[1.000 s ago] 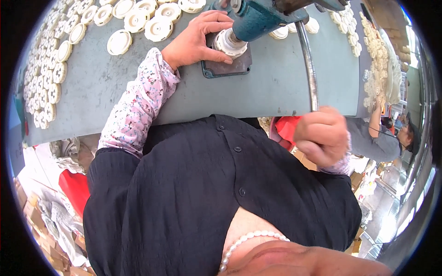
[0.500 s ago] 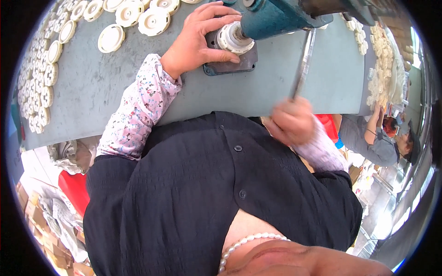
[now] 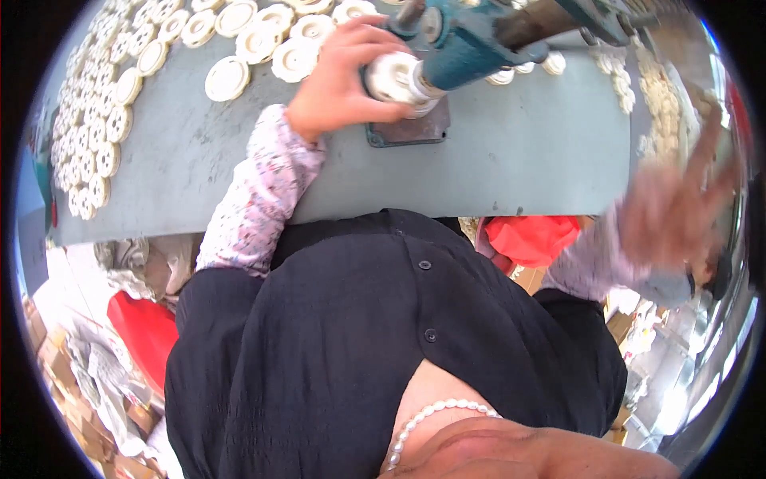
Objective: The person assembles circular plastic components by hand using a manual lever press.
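My left hand (image 3: pixel 343 84) grips a white round plastic part (image 3: pixel 392 77), thumb on its near side and fingers around the far side. The part is tilted under the teal head (image 3: pixel 459 60) of a hand press, over the press's dark metal base plate (image 3: pixel 408 132). A second white piece (image 3: pixel 423 89) shows at the tip of the press head; whether it is joined to the part I cannot tell. Out to the right, past the table edge, my right hand (image 3: pixel 670 211) is blurred, its fingers apart and nothing visible in it.
Many cream round plastic parts (image 3: pixel 227 78) cover the far and left side of the grey table (image 3: pixel 495 160). More small pieces (image 3: pixel 658 104) lie along the right. Red cloth (image 3: pixel 533 238) shows below the table edge. A co-worker at the right is mostly hidden behind my right hand.
My right hand has let go of the metal lever and swung out to the right. The white part in my left hand has tilted under the press head. The view has shifted slightly.
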A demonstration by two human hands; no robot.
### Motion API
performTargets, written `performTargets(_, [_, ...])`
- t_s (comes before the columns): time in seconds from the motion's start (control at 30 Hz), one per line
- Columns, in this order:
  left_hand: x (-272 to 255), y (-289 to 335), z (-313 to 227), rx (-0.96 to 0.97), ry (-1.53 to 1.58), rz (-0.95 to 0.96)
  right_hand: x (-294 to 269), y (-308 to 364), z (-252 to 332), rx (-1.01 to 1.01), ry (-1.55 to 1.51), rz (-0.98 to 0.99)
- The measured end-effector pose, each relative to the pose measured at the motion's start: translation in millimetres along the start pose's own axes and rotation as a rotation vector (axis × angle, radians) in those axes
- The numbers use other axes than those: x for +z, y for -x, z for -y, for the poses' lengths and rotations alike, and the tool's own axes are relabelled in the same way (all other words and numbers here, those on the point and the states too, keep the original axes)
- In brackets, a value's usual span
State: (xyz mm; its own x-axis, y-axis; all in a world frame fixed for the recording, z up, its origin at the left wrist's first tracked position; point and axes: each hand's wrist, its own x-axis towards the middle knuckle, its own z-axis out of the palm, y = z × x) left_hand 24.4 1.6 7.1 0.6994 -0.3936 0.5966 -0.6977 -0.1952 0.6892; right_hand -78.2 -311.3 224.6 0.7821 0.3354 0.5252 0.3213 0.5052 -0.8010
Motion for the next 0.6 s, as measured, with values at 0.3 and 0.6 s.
performTargets(0.3, [-56,32,48,-0.2,-0.815,-0.18,-151,62,-186,0.698,1.727,-0.455])
performTargets(0.6, [41,22,-30,-0.158,-0.037,-0.066,-123,87,-182,0.672,0.86,-0.645])
